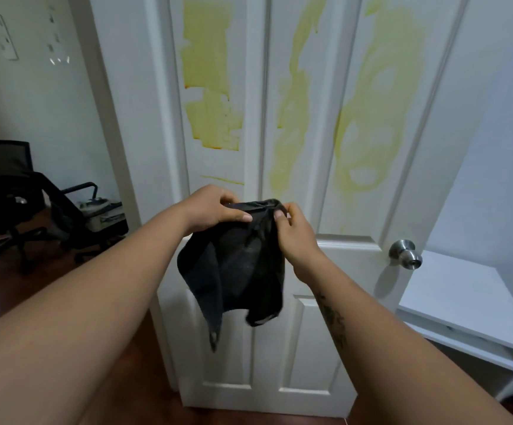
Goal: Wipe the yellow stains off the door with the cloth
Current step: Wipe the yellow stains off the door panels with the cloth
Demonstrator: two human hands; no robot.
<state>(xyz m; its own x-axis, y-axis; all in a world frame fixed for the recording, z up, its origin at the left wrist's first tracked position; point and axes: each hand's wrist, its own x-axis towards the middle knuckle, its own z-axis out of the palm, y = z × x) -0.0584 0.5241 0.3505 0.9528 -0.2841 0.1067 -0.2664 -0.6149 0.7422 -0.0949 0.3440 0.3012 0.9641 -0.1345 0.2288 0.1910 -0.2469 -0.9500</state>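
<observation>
1. Closest to me, both hands are raised to the left of the door knob (406,254) and a little above it. The left hand (215,207) pinches the bunched top edge of the cloth (236,271) between thumb and curled fingers. The right hand (295,234) pinches the same edge just beside it.
2. The dark cloth hangs slack from that edge, down past knob height. I cannot tell whether it brushes the door (319,348).
3. My reading is that the cloth is being gathered into a pad and no wiping has begun.
4. The next move calls for one hand to take the wadded cloth, lift it well above the knob and press it flat on the panel with firm strokes. The thin streak just over the hands is the nearest place to start.
5. The yellow stains (381,102) spread in broad smears across the upper panels, above and left of the knob.
6. A white shelf unit (457,296) sits just right of the knob, and an office chair (6,185) stands far to its left.
7. I can read no brand or writing. A boxy item (104,213) by the chair may carry a label, but it is too blurred.
</observation>
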